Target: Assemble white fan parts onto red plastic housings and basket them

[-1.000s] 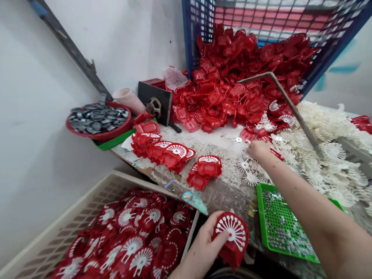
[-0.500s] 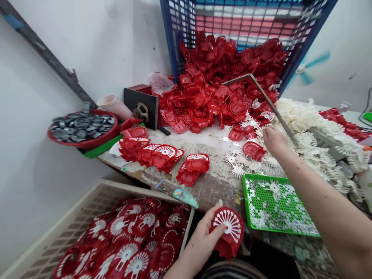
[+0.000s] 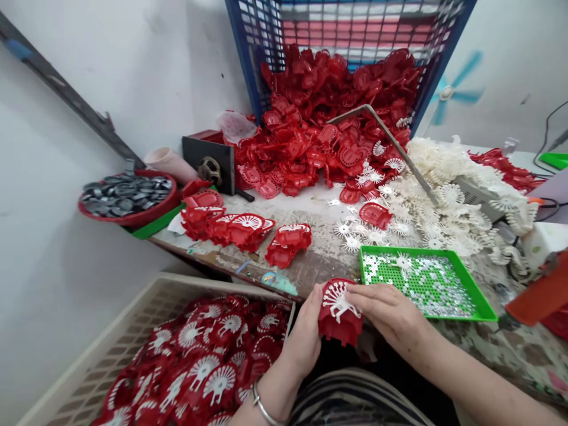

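Note:
My left hand (image 3: 305, 336) grips a red plastic housing (image 3: 341, 332) with a rounded top at the table's front edge, in front of my body. A white fan-shaped plastic piece (image 3: 338, 300) with thin spokes and two prongs lies on the housing's face. My right hand (image 3: 393, 319) is closed, its fingers together and touching the right side of the white piece. The fingertips partly cover its spokes. Right behind my right hand, a green tray (image 3: 481, 305) holds small shiny bits and one loose white fan piece (image 3: 403, 263).
Red housings (image 3: 306, 148) spill from a tipped blue basket (image 3: 244, 53). A metal bar (image 3: 402, 151) crosses between them and a heap of white pieces (image 3: 437, 171). Assembled red parts (image 3: 248, 231) stand in a row. A pale crate (image 3: 133, 299) sits below left, a red bowl (image 3: 128, 222) behind.
My right hand has come back from the white heap to the red housing in my left hand. A white piece with prongs now shows on the housing. The view has shifted slightly.

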Demonstrator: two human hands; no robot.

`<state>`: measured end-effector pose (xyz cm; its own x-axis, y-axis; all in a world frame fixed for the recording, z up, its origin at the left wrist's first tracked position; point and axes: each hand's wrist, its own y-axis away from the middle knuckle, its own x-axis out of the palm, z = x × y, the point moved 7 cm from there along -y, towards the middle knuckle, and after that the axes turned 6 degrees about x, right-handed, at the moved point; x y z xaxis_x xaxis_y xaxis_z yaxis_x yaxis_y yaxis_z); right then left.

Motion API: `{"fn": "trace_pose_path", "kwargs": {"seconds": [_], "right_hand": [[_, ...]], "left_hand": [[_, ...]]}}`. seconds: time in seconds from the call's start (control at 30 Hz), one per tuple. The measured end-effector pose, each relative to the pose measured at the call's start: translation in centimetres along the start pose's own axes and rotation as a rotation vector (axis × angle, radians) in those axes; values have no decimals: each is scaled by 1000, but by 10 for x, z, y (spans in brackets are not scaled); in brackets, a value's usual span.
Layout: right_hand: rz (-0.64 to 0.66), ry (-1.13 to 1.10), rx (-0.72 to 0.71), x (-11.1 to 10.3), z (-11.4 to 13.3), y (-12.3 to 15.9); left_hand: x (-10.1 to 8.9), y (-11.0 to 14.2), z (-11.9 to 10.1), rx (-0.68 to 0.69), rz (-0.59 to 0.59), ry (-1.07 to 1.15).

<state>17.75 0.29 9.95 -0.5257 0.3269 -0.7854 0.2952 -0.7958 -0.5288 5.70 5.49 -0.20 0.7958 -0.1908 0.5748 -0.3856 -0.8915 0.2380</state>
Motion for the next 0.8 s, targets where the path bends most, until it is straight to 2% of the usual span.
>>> {"fn": "trace_pose_path", "kwargs": {"seconds": [0.07,0.17,0.33,0.47,0.6,0.8], "right_hand": [[-24,106,-12,4,4,8],[-67,213,56,3,-2,16],[-18,60,148,4,-4,28],[-53,-57,300,7,-1,38],[-141,13,382,9,-1,45],[-228,96,399,4,-10,56]], "left_hand": [[6,3,3,-14,33,-27],[13,9,6,-34,63,-79],[17,12,6,8,-7,-180],[19,11,5,87,-53,-339],[29,11,8,112,-25,-356],[40,15,18,77,8,-288]]}}
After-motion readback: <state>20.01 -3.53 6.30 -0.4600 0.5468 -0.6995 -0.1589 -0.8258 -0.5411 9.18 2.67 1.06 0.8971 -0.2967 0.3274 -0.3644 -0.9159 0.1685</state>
